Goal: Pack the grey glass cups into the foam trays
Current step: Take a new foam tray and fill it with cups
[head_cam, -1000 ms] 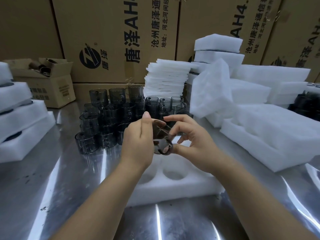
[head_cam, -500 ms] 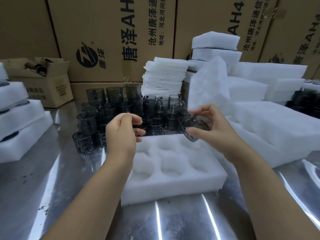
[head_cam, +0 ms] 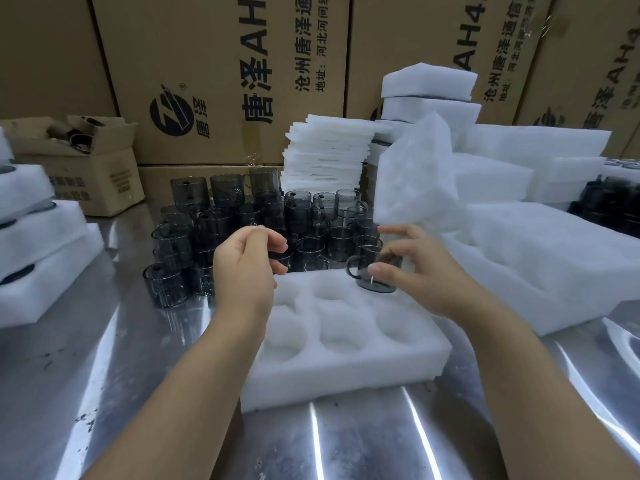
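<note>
Fingers (head_cam: 398,251) of the right hand (head_cam: 426,271) pinch a small grey glass cup with a handle (head_cam: 372,280), upright. Across the shiny steel table (head_cam: 363,445) lies a white foam tray with round pockets (head_cam: 346,372); the cup sits at its far right corner. Beyond the tray's far edge stand clustered grey glass cups (head_cam: 242,216). Left hand (head_cam: 242,271) fingers curl inward; I cannot tell whether they hold anything.

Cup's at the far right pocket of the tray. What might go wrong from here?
The right hand holds the grey cup only by fingertips at the foam tray's far corner; it may slip or seat tilted. Its handle points left and might catch on the foam. The left hand is close to the crowded loose cups, some seemingly stacked; a knock could topple them.
</note>
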